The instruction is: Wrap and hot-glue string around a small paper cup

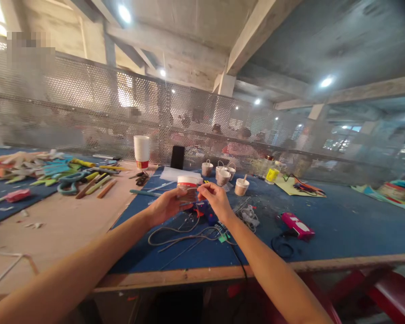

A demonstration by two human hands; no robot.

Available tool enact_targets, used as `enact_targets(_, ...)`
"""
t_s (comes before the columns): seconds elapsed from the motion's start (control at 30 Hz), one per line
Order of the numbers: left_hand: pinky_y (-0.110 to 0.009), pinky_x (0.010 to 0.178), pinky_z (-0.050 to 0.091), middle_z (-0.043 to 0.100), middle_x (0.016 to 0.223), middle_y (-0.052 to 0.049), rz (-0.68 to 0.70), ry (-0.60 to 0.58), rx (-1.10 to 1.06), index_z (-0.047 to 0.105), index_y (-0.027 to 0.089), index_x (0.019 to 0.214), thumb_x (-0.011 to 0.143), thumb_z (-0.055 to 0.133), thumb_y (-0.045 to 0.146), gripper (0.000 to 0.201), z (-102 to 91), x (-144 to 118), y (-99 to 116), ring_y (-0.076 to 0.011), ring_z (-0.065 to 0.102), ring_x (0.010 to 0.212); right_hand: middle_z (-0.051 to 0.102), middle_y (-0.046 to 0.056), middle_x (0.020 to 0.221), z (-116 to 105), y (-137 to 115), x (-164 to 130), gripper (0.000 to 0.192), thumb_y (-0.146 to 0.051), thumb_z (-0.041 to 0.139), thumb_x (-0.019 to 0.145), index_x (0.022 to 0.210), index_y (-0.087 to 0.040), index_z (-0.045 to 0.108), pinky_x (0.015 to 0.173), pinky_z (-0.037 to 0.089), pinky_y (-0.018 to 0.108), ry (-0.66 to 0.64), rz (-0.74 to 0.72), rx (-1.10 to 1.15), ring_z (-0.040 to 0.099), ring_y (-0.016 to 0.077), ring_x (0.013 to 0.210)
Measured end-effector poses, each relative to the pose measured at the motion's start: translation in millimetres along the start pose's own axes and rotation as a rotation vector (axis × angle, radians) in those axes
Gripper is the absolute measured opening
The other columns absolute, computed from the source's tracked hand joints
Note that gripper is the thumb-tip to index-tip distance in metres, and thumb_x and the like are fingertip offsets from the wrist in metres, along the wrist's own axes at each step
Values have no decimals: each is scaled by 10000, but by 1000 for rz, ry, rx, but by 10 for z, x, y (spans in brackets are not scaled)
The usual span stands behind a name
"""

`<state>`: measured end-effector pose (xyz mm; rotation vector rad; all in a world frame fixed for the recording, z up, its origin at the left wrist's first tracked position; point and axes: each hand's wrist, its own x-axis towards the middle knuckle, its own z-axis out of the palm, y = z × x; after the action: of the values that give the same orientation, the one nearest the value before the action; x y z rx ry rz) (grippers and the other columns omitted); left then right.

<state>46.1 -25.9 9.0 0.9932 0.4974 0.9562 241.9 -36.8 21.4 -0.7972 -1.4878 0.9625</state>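
Two bare arms reach out from the bottom of the picture, over the wooden edge of the surface. The left hand is curled around a small paper cup with a red band near its white rim, and holds it up just above the blue mat. The right hand is just beside the cup, with its fingertips pinched close together at the cup's side. Something thin may be between those fingers, but it is too small to tell. Under the hands lie a blue glue gun, partly hidden, and a loop of grey wire. A pink tool lies to the right, well apart from the hands. Behind the hands stand a few more small cups with handles. A tall stack of cups and a black phone stand farther back. Off to the left lies a pile of colourful foam pieces. A metal mesh wall runs behind the surface, and people sit on the other side.
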Motion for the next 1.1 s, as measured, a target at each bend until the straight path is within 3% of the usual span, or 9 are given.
enact_targets(0.4,-322,936,506,759,1182,-106,76,-53,36,754,160,1143,847,675,140,307,5,0,-29,-242,669,1101,672,-14,716,60,-16,-34,250,-433,747,803,838,-196,679,718,537,271,-29,-51,-13,641,141,670)
enact_targets(0.6,-335,958,493,761,1164,-113,82,-68,89,760,167,1135,887,704,270,275,31,4,-27,-248,680,1083,674,-11,693,82,37,-66,252,-446,711,849,884,-204,650,680,541,276,-39,-78,-114,652,154,645)
enact_targets(0.77,-374,996,485,768,1127,-134,89,-69,82,766,141,1082,896,695,283,244,30,18,-38,-257,697,1048,682,-14,678,77,93,-66,233,-440,691,870,913,-222,622,608,546,269,-68,-60,-117,646,151,589)
enact_targets(0.97,-372,947,519,785,1019,-125,102,-47,69,772,127,1029,873,699,232,201,57,6,-24,-247,717,942,696,-9,693,83,137,-84,229,-448,679,874,926,-236,607,435,464,221,-100,-24,-147,610,140,512)
enact_targets(1.1,-369,910,536,788,1009,-133,109,-57,61,772,116,1025,881,655,206,206,27,13,-13,-244,721,911,685,-13,697,87,101,-103,255,-488,628,903,929,-235,611,438,456,228,-144,-15,-190,582,132,479)
